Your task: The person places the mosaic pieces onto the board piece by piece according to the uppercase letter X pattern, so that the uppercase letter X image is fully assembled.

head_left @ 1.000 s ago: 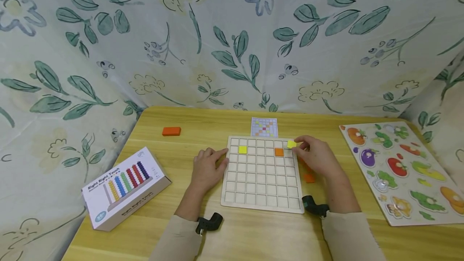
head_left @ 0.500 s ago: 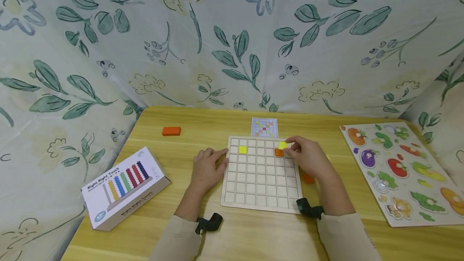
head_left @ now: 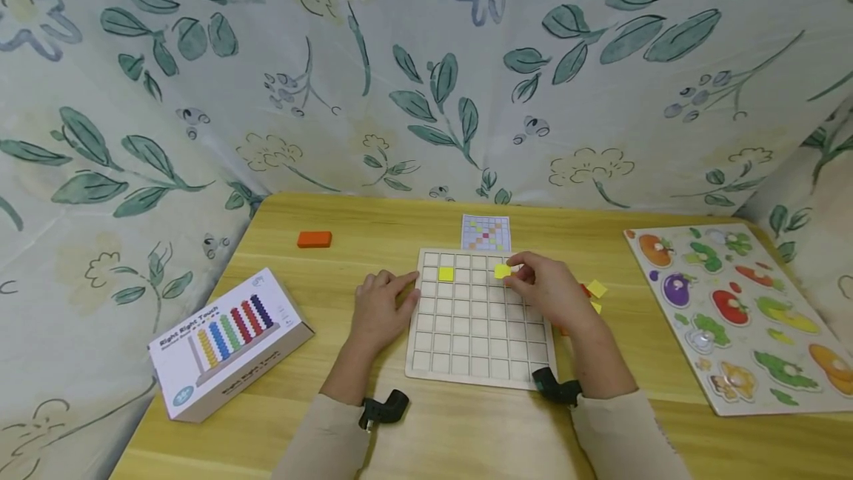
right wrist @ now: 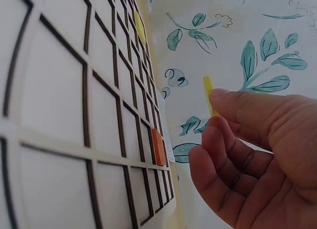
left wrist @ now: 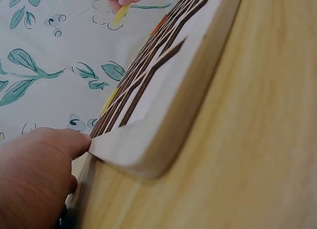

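While the left hand (head_left: 383, 310), near the middle of the head view, lies at the left side of a pale wooden square board with a raised grid (head_left: 461, 325), its outstretched index finger touches the upper part of that edge, with the thumb spread below. This light contact probably serves to stop the board sliding; nothing is gripped there.

To the right of centre, the right hand (head_left: 549, 287) pinches a thin yellow square tile (head_left: 503, 271) between thumb and index finger, narrowed to the tile's thickness, the other fingers bent inward. Both wrist views show the tile raised off the grid. Holding it by one edge seems sensible: most of the face stays free and the fingers cover little of it.

Another flat yellow square tile (head_left: 446, 274) sits in a cell towards the board's upper left. An orange square tile (right wrist: 158, 147), hidden by the right hand in the head view, lies in the grid at the lower middle of the right wrist view.

Above the board, a small printed card with a coloured grid (head_left: 485, 232) lies just beyond its top edge, likely so that both can be seen together. Loose yellow tiles (head_left: 597, 288) lie right of the right hand, presumably within its easy reach.
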Available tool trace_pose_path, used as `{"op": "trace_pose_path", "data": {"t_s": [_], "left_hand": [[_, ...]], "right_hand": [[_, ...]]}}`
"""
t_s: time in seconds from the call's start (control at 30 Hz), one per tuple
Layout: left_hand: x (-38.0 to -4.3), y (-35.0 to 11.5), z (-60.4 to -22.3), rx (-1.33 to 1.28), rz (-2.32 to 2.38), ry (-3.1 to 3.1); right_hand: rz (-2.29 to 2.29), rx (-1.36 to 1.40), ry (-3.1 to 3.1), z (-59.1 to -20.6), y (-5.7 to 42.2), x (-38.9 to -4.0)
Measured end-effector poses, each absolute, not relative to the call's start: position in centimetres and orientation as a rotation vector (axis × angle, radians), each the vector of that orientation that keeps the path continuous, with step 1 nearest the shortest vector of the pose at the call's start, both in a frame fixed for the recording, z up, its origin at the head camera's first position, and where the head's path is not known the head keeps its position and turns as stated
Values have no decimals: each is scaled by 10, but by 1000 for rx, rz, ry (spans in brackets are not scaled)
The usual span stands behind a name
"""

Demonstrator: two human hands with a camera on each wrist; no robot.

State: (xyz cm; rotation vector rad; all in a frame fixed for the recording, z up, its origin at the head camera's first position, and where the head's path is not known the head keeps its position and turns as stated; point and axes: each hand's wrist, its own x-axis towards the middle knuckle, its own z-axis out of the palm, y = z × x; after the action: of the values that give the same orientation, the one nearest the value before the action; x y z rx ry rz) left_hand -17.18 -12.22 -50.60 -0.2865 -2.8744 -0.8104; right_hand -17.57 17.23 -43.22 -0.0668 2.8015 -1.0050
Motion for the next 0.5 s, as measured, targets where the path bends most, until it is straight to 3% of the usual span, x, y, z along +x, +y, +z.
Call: {"op": "trace_pose_path", "data": {"t_s": [0.5], "left_hand": [[-172,-122,-505,-278,-809,-2881]], "right_hand": [[-988,-163,2750,-442,138,-175]]}}
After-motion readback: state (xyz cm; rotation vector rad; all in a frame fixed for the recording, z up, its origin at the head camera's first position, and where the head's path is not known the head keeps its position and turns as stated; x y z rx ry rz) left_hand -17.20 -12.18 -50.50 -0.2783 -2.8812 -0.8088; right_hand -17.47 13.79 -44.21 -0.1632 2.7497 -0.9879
